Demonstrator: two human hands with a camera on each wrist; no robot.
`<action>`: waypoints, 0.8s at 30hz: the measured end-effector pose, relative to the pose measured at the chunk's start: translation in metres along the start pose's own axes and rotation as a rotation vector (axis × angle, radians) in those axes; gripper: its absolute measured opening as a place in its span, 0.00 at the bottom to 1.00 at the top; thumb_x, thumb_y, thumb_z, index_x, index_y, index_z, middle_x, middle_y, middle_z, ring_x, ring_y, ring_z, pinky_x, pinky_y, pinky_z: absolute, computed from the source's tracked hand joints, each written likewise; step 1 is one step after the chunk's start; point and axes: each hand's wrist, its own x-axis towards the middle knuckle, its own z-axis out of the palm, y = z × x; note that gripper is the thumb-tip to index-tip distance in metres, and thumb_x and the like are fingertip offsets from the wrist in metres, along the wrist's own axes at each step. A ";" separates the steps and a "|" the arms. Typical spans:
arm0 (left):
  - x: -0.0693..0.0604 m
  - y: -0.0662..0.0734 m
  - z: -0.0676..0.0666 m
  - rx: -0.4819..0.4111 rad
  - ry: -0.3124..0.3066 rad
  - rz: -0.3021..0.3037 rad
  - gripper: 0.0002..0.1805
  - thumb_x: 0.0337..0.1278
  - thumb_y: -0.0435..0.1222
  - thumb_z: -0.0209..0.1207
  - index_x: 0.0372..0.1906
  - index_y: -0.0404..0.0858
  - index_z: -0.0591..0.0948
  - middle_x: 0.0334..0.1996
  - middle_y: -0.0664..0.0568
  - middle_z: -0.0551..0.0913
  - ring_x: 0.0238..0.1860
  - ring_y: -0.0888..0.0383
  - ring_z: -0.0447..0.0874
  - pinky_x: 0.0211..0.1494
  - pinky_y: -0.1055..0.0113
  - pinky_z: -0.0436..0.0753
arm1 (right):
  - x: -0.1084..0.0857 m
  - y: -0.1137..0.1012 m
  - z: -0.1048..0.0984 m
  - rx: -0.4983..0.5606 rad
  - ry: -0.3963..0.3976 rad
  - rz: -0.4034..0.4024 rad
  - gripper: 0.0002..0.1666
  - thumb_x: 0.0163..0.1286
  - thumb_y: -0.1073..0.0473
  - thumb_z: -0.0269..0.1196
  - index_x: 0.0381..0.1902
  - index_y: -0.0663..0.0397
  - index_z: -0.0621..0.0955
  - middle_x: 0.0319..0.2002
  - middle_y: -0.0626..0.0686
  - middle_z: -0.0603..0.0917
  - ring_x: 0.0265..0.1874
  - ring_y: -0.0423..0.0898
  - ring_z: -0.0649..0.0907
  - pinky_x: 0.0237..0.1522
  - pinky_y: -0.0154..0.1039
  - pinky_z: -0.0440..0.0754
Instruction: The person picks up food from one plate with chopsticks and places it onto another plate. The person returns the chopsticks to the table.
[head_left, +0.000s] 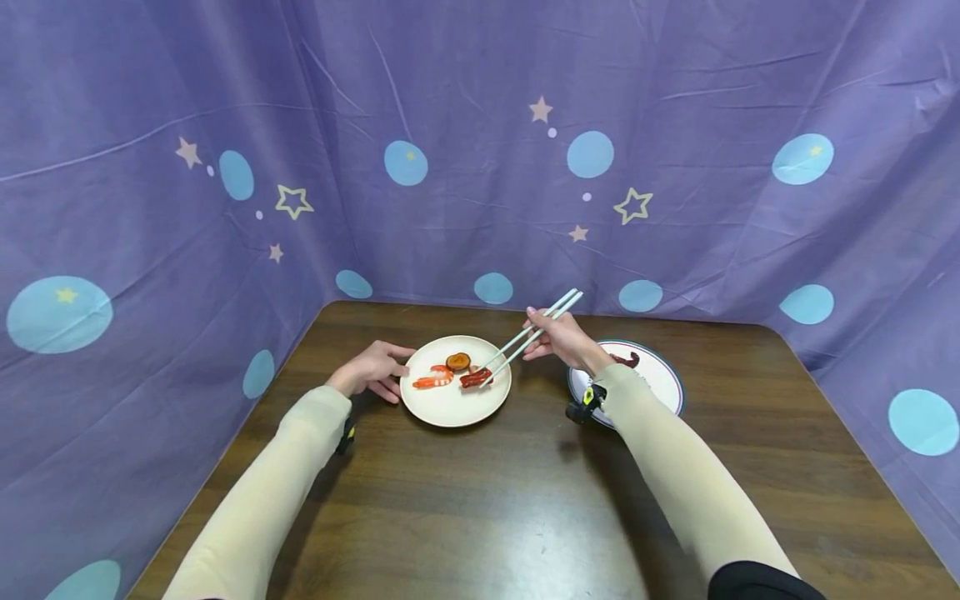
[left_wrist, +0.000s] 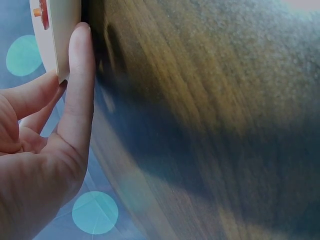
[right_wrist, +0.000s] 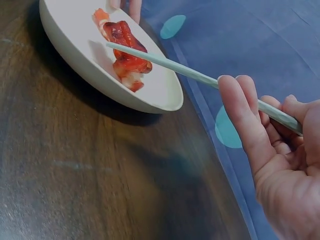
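A cream plate lies left of the table's middle. On it are an orange-and-white shrimp, a round brown mushroom-like slice and a glossy red-brown piece of meat. My left hand grips the plate's left rim, thumb at the edge and a finger along the outer side in the left wrist view. Pale green chopsticks are held in my right hand. Their tips are at the meat; whether they clamp it, I cannot tell.
A white plate with a blue rim stands at the right, partly hidden by my right wrist. Dark red food lies on it. The brown wooden table meets a purple patterned curtain at the back and sides.
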 end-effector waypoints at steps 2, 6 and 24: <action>0.000 -0.001 0.000 -0.001 0.000 0.002 0.33 0.75 0.26 0.55 0.82 0.34 0.63 0.47 0.32 0.85 0.24 0.51 0.88 0.33 0.54 0.95 | 0.001 0.001 0.003 0.000 -0.007 -0.001 0.23 0.87 0.54 0.53 0.46 0.75 0.75 0.24 0.58 0.83 0.18 0.46 0.86 0.33 0.49 0.94; 0.001 -0.001 0.000 -0.004 0.004 0.003 0.33 0.75 0.26 0.56 0.81 0.34 0.64 0.46 0.33 0.86 0.24 0.50 0.88 0.32 0.55 0.94 | 0.003 0.004 0.008 0.008 -0.012 -0.007 0.25 0.87 0.55 0.53 0.50 0.80 0.73 0.25 0.60 0.82 0.18 0.46 0.86 0.32 0.49 0.94; 0.001 -0.002 -0.001 -0.020 0.002 0.005 0.34 0.75 0.25 0.55 0.81 0.33 0.64 0.43 0.33 0.85 0.23 0.51 0.88 0.32 0.54 0.94 | 0.010 0.018 0.032 0.014 0.003 0.018 0.24 0.86 0.54 0.54 0.48 0.77 0.75 0.29 0.66 0.82 0.18 0.48 0.86 0.28 0.46 0.94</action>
